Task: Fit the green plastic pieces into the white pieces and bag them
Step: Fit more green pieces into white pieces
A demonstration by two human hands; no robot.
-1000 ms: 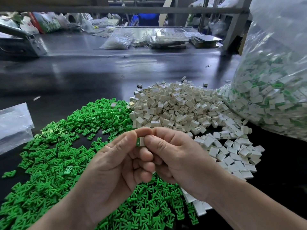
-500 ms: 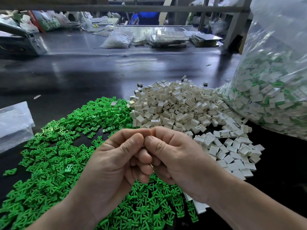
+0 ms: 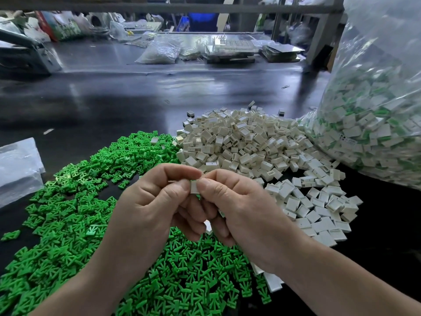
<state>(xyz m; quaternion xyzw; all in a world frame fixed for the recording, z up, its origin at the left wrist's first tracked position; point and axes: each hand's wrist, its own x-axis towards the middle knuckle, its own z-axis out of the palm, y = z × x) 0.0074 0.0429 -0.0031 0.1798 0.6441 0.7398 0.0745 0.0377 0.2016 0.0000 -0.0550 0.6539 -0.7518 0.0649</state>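
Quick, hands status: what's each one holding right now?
Left hand: fingers curled, pinching the white piece.
Right hand: fingers curled, pinching the same white piece from the other side.

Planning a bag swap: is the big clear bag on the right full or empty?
Partly full. The clear bag holds a heap of white-and-green pieces in its lower part; above them the plastic looks empty.

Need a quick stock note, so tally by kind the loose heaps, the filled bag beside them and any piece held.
Green heap: 1
White heap: 1
Filled clear bag: 1
White piece, pinched by left hand and right hand: 1
Total: 4
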